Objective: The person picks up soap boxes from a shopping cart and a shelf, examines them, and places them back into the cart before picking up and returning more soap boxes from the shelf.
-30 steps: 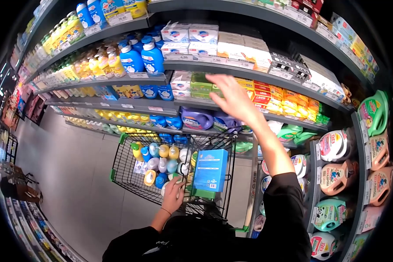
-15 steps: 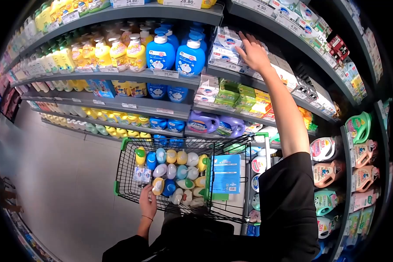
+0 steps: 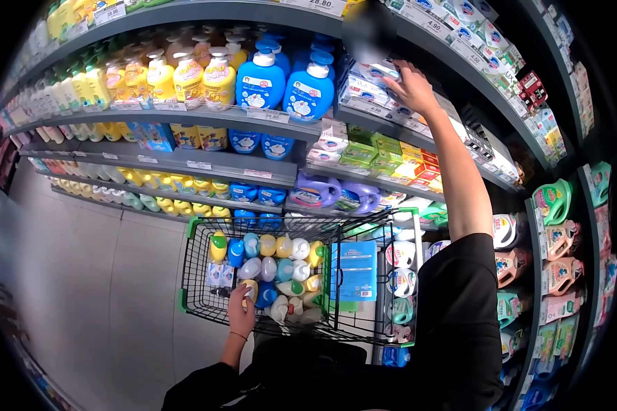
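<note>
My right hand (image 3: 413,88) reaches up to the shelf with its fingers spread over white and blue soap boxes (image 3: 367,88), touching their right side. Low in the view, my left hand (image 3: 240,309) is at the near side of the shopping cart (image 3: 197,314), its fingertips at a pale yellow-topped bottle (image 3: 249,290); whether they grip it is hard to see. Several bottles stand in the cart, next to small white and blue boxes (image 3: 221,275). A flat blue package (image 3: 354,270) lies in the cart's right part.
Blue pump bottles (image 3: 261,83) and yellow pump bottles (image 3: 219,82) line the shelf left of the soap boxes. Detergent jugs (image 3: 554,201) fill shelves at the right. Grey floor (image 3: 144,274) shows left of the cart. A dark blur (image 3: 369,31) covers part of the top.
The shelf has shifted slightly in view. My right hand appears a little lower and farther right, still at the boxes. My left hand has moved slightly right, near the same bottle.
</note>
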Available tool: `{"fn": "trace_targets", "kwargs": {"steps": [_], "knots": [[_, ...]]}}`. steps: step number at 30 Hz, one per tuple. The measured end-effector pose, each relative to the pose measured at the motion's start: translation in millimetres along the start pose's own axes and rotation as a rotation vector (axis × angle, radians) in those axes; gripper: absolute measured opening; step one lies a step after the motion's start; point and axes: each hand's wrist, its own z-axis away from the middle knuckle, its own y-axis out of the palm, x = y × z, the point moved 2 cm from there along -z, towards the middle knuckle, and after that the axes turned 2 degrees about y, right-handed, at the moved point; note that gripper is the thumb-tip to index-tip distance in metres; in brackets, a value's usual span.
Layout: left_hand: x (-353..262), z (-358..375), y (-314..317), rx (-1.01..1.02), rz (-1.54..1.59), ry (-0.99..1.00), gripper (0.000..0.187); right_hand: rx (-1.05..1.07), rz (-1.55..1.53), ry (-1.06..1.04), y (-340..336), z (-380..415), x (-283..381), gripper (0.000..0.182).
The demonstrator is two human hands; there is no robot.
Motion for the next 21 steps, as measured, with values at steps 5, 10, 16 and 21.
{"fn": "trace_targets", "kwargs": {"steps": [5,10,16,21], "knots": [[7.4,1.1,-10.4,-0.031,0.050,-0.014,0.020,0.091,0.063,0.133,-13.1,-3.0,19.3,0.062],[16.7,0.8,-14.3,0.016,0.039,-0.014,0.020,-0.026,0.127,0.009,-19.2,2.7,25.4,0.050],[27.1,-11.7,-13.0,0.062,0.047,-0.040,0.020,-0.261,-0.117,0.091,-57.9,53.3,45.3,0.041],[33.5,-12.3,0.9,0.109,0.071,-0.036,0.019,-0.234,-0.577,0.424,-52.7,221.0,89.1,0.027]]}}
